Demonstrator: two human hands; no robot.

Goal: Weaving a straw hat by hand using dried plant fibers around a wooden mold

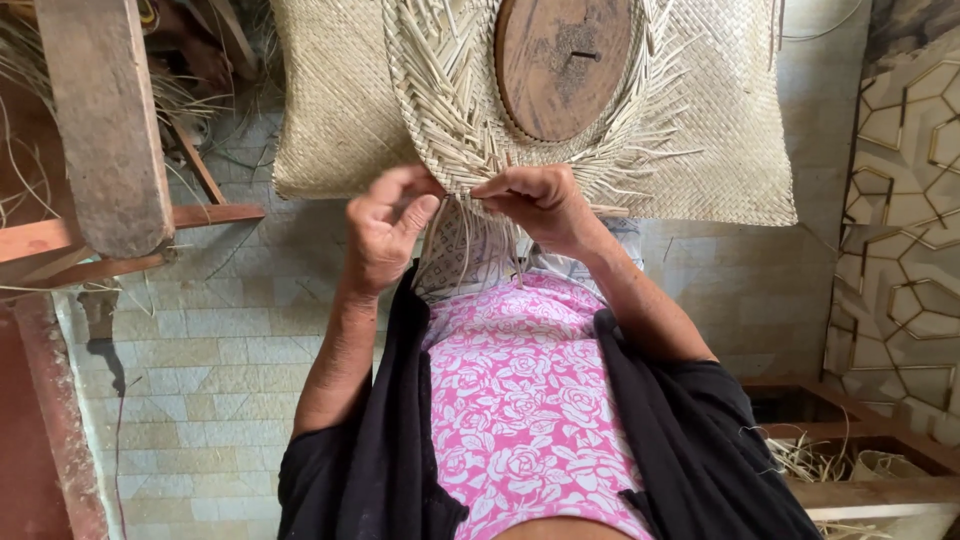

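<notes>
Two hands meet at the near rim of the pale woven straw hat, which sits over a round brown wooden block in front of my chest, loose strip ends bristling all round its edge. From where I watch, my left hand curls at the rim with thumb and forefinger pressed together on a straw strip, the other fingers folded in. My right hand pinches the plaited edge just beside it, fingertips closed on the weave. I judge the hat light and springy, the flat strips thin and dry enough to crease or split if bent sharply, so the hold belongs on the finished plaited band near the rim, not on the free ends. Behind the hat hangs a flat woven straw mat of the same colour. Below the hands lie a pink flowered garment and black sleeves. A brown wooden post stands at the left over a pale tiled floor, with loose straw near a wooden frame at the right
</notes>
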